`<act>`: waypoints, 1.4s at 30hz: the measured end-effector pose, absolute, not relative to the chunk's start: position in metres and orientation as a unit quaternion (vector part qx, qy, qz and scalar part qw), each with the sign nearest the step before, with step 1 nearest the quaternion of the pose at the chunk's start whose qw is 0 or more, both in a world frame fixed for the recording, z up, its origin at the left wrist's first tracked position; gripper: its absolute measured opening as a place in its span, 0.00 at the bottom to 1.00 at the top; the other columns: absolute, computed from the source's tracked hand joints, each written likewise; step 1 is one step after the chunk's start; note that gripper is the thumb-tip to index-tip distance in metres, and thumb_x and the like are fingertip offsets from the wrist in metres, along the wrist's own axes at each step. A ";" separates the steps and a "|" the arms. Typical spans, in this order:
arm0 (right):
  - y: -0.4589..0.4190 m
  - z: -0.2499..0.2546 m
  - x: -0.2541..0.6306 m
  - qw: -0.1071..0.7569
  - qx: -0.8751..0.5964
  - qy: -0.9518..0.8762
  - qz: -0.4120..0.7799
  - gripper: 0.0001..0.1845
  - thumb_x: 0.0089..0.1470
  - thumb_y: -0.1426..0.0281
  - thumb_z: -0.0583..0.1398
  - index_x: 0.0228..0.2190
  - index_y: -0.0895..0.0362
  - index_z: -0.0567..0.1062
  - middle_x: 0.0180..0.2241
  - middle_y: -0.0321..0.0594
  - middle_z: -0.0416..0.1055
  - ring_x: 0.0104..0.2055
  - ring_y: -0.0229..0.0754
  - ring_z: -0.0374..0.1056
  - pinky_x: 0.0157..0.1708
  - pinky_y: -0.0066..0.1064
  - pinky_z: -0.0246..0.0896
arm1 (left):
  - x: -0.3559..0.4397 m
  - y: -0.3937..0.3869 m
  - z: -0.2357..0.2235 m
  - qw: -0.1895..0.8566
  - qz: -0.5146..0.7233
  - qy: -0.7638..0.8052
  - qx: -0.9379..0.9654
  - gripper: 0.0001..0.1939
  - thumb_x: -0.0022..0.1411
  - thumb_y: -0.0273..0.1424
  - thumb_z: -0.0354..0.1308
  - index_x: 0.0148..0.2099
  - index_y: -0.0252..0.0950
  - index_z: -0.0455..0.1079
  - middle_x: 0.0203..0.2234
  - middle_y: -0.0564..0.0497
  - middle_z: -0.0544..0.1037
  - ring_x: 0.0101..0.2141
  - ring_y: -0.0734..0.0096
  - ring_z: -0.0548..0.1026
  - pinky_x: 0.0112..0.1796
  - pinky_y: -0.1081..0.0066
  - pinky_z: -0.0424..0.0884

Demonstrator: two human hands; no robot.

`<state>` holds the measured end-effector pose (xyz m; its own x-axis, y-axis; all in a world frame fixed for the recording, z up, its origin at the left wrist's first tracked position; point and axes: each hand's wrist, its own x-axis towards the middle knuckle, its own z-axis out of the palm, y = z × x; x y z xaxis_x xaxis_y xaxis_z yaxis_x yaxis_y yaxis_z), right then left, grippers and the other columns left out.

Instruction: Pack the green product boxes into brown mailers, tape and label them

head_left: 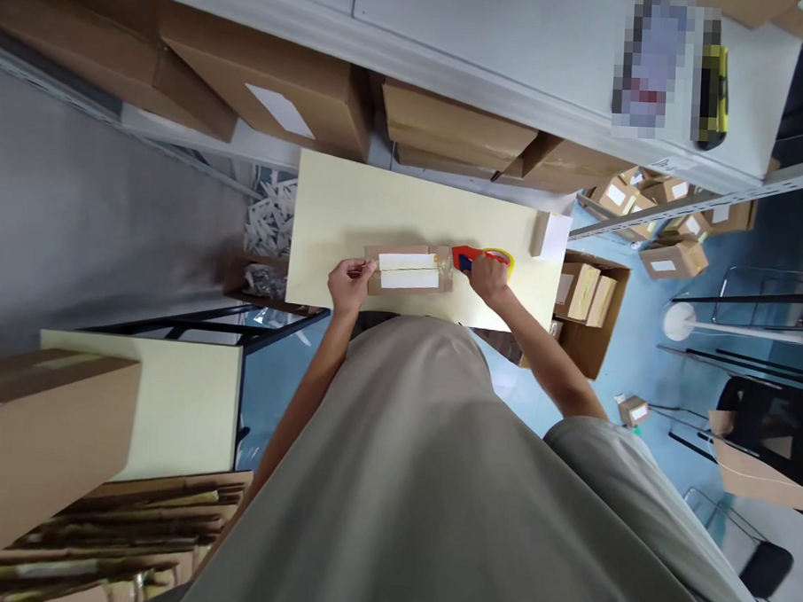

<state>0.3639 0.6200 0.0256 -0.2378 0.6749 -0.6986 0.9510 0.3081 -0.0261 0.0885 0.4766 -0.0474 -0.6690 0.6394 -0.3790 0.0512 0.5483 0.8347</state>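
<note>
Box (410,289) touching L fingers (369,267), nr R hand (489,276).

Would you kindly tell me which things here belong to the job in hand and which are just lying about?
Likely in use: small brown cardboard box with white labels; red-and-yellow tape dispenser.
Likely lying about: white rectangular box; yellow-and-black tool.
</note>
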 end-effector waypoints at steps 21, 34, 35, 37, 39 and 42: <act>0.556 0.027 0.313 0.117 0.646 0.689 -0.307 0.30 0.79 0.47 0.54 0.57 0.58 0.79 0.52 0.62 0.86 0.55 0.62 0.82 0.47 0.36 0.68 | 0.106 0.479 -0.014 0.321 0.208 0.864 0.329 0.16 0.68 0.45 0.68 0.33 0.42 0.72 0.33 0.43 0.84 0.43 0.46 0.83 0.45 0.60 0.72; 0.560 -0.024 0.333 0.037 0.531 0.765 -0.362 0.24 0.78 0.67 0.58 0.69 0.54 0.79 0.68 0.49 0.78 0.70 0.55 0.76 0.66 0.39 0.72 | 0.091 0.434 -0.048 0.320 0.341 0.853 0.234 0.11 0.60 0.34 0.69 0.44 0.40 0.89 0.41 0.47 0.92 0.46 0.50 0.88 0.48 0.60 0.80; 0.560 -0.029 0.336 0.054 0.520 0.773 -0.360 0.25 0.77 0.69 0.58 0.69 0.53 0.79 0.69 0.48 0.78 0.69 0.56 0.77 0.66 0.39 0.72 | 0.094 0.432 -0.052 0.318 0.335 0.858 0.226 0.12 0.61 0.32 0.69 0.46 0.40 0.89 0.43 0.48 0.92 0.47 0.50 0.88 0.49 0.61 0.81; 0.556 -0.037 0.347 0.074 0.503 0.787 -0.350 0.24 0.76 0.71 0.59 0.68 0.52 0.80 0.68 0.48 0.79 0.66 0.56 0.79 0.65 0.40 0.73 | 0.100 0.428 -0.058 0.313 0.329 0.866 0.210 0.15 0.62 0.30 0.68 0.50 0.39 0.89 0.45 0.48 0.92 0.50 0.51 0.88 0.50 0.62 0.81; 0.551 -0.044 0.367 0.048 0.511 0.798 -0.316 0.23 0.76 0.69 0.60 0.67 0.56 0.80 0.67 0.53 0.79 0.66 0.56 0.79 0.65 0.41 0.73 | 0.105 0.426 -0.061 0.306 0.325 0.875 0.188 0.16 0.63 0.29 0.68 0.52 0.37 0.88 0.47 0.46 0.91 0.51 0.53 0.88 0.53 0.63 0.81; 0.548 -0.051 0.407 -0.032 0.578 0.785 -0.220 0.26 0.77 0.59 0.60 0.65 0.63 0.77 0.63 0.65 0.79 0.66 0.61 0.76 0.67 0.49 0.71 | 0.117 0.420 -0.061 0.292 0.312 0.891 0.153 0.14 0.66 0.32 0.69 0.52 0.35 0.88 0.51 0.42 0.90 0.52 0.52 0.88 0.58 0.61 0.79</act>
